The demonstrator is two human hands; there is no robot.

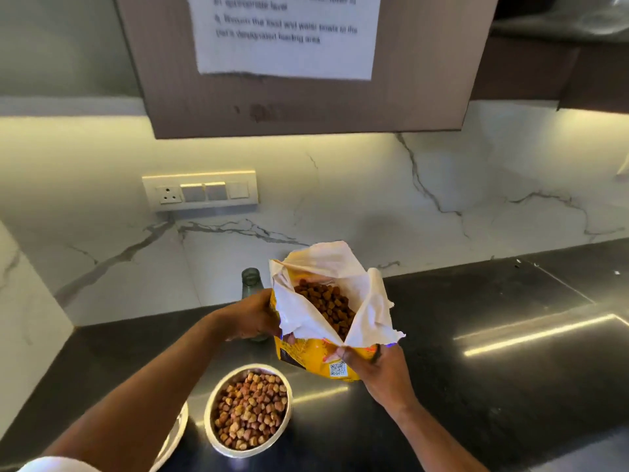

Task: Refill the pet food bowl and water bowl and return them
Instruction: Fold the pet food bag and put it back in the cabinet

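Note:
A yellow pet food bag [325, 357] stands upright on the black counter, its torn white-lined top open and brown kibble showing inside. My left hand [252, 316] grips the bag's left side. My right hand [376, 367] holds its front right edge. In front of the bag sits a steel food bowl [284, 422] full of kibble. A second steel bowl [175, 434] lies to its left, mostly hidden under my left forearm; its contents cannot be seen.
A clear glass bottle [251, 281] stands behind my left hand against the marble backsplash. A switch panel [200, 191] is on the wall. A brown cabinet with a taped paper sheet [289, 35] hangs overhead. The glossy black counter [493, 352] stretches to the right.

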